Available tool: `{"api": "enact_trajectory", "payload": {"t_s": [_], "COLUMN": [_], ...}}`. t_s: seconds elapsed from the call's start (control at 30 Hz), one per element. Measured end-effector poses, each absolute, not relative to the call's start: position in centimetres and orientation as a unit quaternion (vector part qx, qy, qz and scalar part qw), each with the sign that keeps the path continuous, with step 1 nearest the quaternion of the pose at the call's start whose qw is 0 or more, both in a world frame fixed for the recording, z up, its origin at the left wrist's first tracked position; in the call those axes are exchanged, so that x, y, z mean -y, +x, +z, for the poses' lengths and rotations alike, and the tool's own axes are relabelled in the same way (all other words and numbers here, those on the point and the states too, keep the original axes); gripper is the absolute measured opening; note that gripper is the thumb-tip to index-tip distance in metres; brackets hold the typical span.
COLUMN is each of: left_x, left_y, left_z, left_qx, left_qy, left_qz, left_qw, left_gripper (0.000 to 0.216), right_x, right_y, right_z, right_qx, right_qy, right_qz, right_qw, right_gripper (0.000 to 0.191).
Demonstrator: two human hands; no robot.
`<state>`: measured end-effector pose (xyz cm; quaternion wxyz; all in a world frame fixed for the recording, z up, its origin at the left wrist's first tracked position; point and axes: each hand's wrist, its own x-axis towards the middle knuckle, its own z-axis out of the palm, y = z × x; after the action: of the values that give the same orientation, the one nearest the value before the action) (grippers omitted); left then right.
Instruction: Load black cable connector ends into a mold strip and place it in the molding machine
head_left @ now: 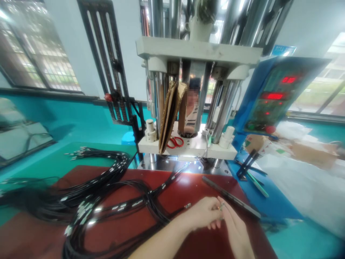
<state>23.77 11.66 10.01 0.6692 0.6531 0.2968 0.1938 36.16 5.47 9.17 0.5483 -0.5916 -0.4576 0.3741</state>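
While both forearms reach in low over the dark red worktop, the left hand curls its fingers, pinching a small silvery metal connector against the right hand, whose fingertips close on the same piece. Bundled black cables with metal tips sprawl just left; a long dark bar lies just beyond.

your room: barred windows on your left | white walls with teal lower band | daylight pouring in | teal bench
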Motion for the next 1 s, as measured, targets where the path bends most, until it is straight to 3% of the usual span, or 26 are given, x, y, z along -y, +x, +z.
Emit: {"api": "enact_trajectory", "payload": {"t_s": [0.3, 0.4, 0.77, 0.83, 0.9, 1.0], "left_x": [-11.6, -11.2, -10.6, -10.6, -10.7, -11.1], "left_y": [23.4, 23.3, 24.2, 23.8, 23.3, 23.0], "left_z": [9.5, 9.8, 10.0, 10.0, 10.1, 10.1], "left_qx": [-0.293, -0.305, -0.33, -0.325, -0.341, -0.358], "left_qy": [0.63, 0.651, 0.624, 0.617, 0.606, 0.581], "left_qz": [0.074, 0.107, 0.118, 0.113, 0.136, 0.164], "left_qw": [0.715, 0.686, 0.699, 0.708, 0.705, 0.713], "left_gripper": [0.015, 0.017, 0.009, 0.012, 0.017, 0.021], "right_x": [-6.3, -7.3, -7.6, -8.1, -8.6, -8.4], "right_y": [37.5, 37.1, 35.4, 37.4, 40.5, 45.1], "right_z": [10.8, 11.7, 11.9, 11.7, 11.1, 9.6], "right_qx": [0.478, 0.512, 0.565, 0.6, 0.645, 0.723], "right_qy": [-0.518, -0.503, -0.537, -0.552, -0.601, -0.662], "right_qz": [0.468, 0.501, 0.428, 0.389, 0.275, 0.011], "right_qw": [0.533, 0.483, 0.457, 0.429, 0.385, 0.196], "right_gripper": [0.042, 0.037, 0.045, 0.045, 0.044, 0.043]}}
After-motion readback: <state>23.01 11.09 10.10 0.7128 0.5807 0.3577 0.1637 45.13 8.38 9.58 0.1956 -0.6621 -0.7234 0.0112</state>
